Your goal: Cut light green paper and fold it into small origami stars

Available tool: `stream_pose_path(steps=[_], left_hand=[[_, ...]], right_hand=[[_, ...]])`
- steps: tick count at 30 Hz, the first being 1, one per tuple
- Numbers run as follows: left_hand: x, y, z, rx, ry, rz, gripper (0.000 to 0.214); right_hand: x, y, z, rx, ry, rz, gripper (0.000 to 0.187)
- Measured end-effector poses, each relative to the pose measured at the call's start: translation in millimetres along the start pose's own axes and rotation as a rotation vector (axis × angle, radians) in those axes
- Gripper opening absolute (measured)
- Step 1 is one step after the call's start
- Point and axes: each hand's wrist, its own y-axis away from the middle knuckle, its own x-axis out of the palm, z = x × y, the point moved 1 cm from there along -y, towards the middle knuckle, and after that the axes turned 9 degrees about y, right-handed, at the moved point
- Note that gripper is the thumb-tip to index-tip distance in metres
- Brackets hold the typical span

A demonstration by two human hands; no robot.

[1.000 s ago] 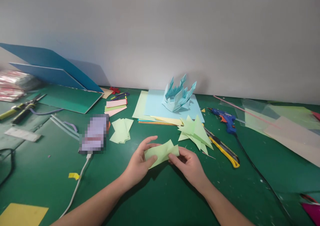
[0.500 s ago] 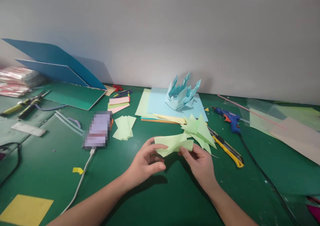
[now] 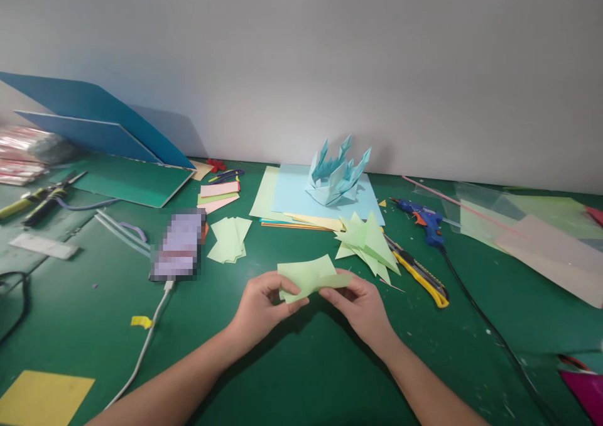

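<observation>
Between my hands, raised a little over the green tabletop, is a small light green piece of paper (image 3: 308, 276) with a fold across it. My left hand (image 3: 264, 303) pinches its left end, thumb below and fingers at the edge. The right end sits between the thumb and fingers of my right hand (image 3: 360, 303). Just beyond my right hand lies a pile of pointed, folded light green papers (image 3: 367, 240). Farther off to the left, a stack of light green paper slips (image 3: 230, 240) is fanned out on the table.
A pale blue folded-paper crown shape (image 3: 334, 181) stands on stacked coloured sheets (image 3: 268, 193) at the back. On the right are a yellow utility knife (image 3: 426, 284), a blue glue gun (image 3: 426, 222) and its cord. A phone (image 3: 179, 244) on a white cable lies left, near pliers (image 3: 44, 200).
My left fingers have closed onto the left end of the green paper, where the thumb stood apart before. The view has shifted slightly, moving everything a little left.
</observation>
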Motion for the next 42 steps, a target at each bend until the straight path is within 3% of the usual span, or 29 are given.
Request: stream_pose_path(steps=[4,8,15,19,24,29,37,42], left_hand=[[1.0,1,-7,-0.034,-0.038,-0.004,0.023],[2.6,2,-10,-0.116,0.118,0.025,0.021],[1.8,0,-6,-0.072,0.038,-0.001,0.016],[-1.1,-3,-3,-0.039,-0.033,-0.009,0.010],[-2.8,-4,-3,-0.001,-0.054,0.076,0.011],[-2.5,-2,-4,-0.001,-0.038,0.156,0.006],[-0.9,-2,-6,-0.007,-0.133,0.106,0.023],[0.1,1,-3,-0.107,-0.036,0.016,0.020]], right_hand=[[1,0,7,0.060,-0.048,0.019,0.016],[3,1,9,0.159,-0.068,0.017,0.026],[6,0,6,0.265,-0.159,0.048,0.030],[5,-1,6,0.244,-0.186,0.102,0.024],[4,-1,6,0.162,0.002,0.107,0.017],[9,0,5,0.280,-0.147,0.106,0.025],[12,2,6,0.325,-0.139,0.114,0.033],[11,4,3,0.232,-0.007,0.141,0.029]])
